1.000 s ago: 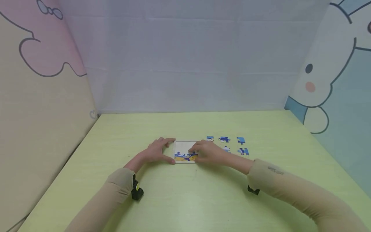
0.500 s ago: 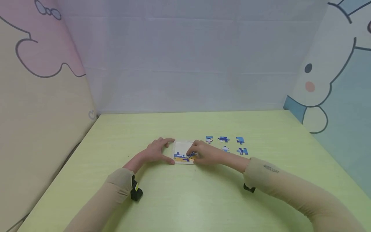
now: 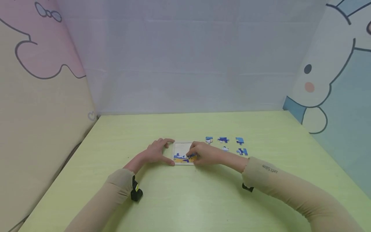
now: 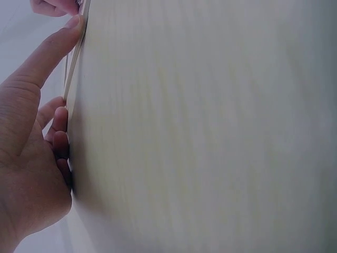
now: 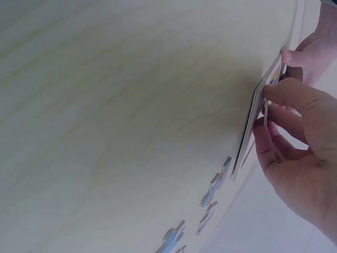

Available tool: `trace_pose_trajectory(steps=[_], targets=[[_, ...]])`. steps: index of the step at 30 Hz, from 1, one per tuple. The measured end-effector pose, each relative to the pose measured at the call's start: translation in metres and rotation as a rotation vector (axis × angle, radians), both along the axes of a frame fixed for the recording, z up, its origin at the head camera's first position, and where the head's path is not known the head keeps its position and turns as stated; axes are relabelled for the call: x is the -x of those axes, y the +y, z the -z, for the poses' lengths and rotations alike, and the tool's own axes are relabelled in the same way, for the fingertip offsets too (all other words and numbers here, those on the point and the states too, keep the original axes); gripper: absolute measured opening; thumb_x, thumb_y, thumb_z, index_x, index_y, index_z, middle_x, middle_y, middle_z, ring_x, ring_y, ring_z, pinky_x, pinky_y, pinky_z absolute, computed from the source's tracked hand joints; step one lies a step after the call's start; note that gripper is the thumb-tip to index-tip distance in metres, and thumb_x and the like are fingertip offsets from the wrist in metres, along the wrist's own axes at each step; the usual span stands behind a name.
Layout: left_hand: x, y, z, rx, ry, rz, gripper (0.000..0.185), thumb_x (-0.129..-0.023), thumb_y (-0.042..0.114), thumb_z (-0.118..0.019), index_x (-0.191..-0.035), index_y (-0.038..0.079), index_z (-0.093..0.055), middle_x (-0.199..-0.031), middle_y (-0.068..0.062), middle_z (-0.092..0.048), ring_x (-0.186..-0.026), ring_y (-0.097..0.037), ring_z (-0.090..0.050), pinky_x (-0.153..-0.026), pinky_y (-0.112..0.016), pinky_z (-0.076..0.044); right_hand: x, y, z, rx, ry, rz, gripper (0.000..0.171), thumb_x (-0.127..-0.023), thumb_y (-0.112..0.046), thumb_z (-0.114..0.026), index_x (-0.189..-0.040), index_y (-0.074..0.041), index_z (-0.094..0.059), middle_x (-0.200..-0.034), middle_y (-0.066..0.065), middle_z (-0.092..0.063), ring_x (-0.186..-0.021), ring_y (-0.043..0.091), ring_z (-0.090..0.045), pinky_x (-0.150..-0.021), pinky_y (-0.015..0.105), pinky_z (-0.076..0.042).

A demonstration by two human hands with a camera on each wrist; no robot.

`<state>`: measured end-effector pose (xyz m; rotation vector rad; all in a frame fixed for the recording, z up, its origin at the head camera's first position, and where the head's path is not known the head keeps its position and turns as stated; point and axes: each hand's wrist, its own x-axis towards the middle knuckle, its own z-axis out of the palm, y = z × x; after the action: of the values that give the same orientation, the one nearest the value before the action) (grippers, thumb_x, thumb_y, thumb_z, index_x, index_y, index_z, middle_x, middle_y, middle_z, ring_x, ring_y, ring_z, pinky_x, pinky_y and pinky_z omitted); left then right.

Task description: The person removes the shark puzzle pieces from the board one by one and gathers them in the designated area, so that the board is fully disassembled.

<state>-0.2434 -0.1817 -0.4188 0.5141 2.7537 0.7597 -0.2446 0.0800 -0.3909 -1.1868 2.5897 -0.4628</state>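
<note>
A small square jigsaw tray (image 3: 182,147) lies on the table, its near rows filled with yellow and blue pieces and its far part bare white. My left hand (image 3: 155,152) holds the tray's left edge, thumb at the near corner and index finger at the far one. Over the tray's right part, my right hand (image 3: 207,153) pinches a jigsaw piece (image 5: 266,114) between thumb and fingers. That piece stands tilted against the tray in the right wrist view, and the fingers cover most of it in the head view.
To the right of the tray lie several loose blue jigsaw pieces, among them a dark blue one (image 3: 223,140) and one nearer the front (image 3: 242,151). Another piece (image 3: 225,148) is partly behind the right hand. A pale cloth wall (image 3: 188,64) closes off the table's back.
The right hand has shifted slightly left over the tray, its fingertips lower and closer to the placed pieces. The left hand keeps its hold on the tray's left edge.
</note>
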Motion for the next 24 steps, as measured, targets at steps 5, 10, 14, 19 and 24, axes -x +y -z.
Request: trace_pose_trajectory(steps=[5,10,14,19,24], targets=[[0.001,0.0,0.001,-0.002,0.004,0.0,0.097,-0.066,0.051,-0.087,-0.147,0.023,-0.042,-0.118,-0.004,-0.053,-0.105,-0.021,-0.046,-0.089,-0.037,-0.034,-0.002,0.0,0.002,0.024,0.025,0.045,0.038,-0.08,-0.009,-0.075,-0.118,-0.007,-0.072,-0.118,0.008,-0.063,-0.101,0.017,-0.062,-0.086,0.028,-0.053],[0.002,-0.001,0.003,0.0,0.011,0.001,0.097,-0.066,0.051,-0.087,-0.147,0.023,-0.042,-0.118,-0.005,-0.054,-0.106,-0.021,-0.046,-0.09,-0.039,-0.035,-0.006,0.005,0.004,0.06,0.09,0.07,0.034,-0.08,-0.01,-0.075,-0.114,-0.008,-0.073,-0.115,0.007,-0.063,-0.098,0.016,-0.06,-0.085,0.027,-0.052],[0.003,-0.001,0.005,0.004,0.011,0.002,0.098,-0.066,0.052,-0.087,-0.148,0.022,-0.041,-0.119,-0.005,-0.054,-0.107,-0.022,-0.046,-0.09,-0.039,-0.034,-0.011,0.015,0.005,0.115,0.101,0.08,0.032,-0.08,-0.01,-0.075,-0.112,-0.008,-0.074,-0.112,0.007,-0.063,-0.096,0.016,-0.058,-0.083,0.027,-0.051],[0.004,-0.003,0.006,0.003,0.01,-0.007,0.099,-0.065,0.05,-0.088,-0.148,0.022,-0.041,-0.119,-0.005,-0.054,-0.106,-0.023,-0.046,-0.09,-0.04,-0.035,-0.02,0.032,0.005,0.188,0.099,0.09,0.03,-0.077,-0.006,-0.075,-0.107,-0.008,-0.075,-0.108,0.007,-0.064,-0.094,0.016,-0.057,-0.078,0.024,-0.05],[0.004,-0.005,0.003,-0.007,0.005,-0.016,0.099,-0.065,0.049,-0.088,-0.148,0.02,-0.042,-0.12,-0.006,-0.054,-0.107,-0.024,-0.047,-0.092,-0.042,-0.036,-0.029,0.048,0.005,0.222,0.076,0.126,0.031,-0.077,-0.005,-0.074,-0.108,-0.007,-0.074,-0.105,0.005,-0.064,-0.092,0.014,-0.06,-0.076,0.024,-0.052]])
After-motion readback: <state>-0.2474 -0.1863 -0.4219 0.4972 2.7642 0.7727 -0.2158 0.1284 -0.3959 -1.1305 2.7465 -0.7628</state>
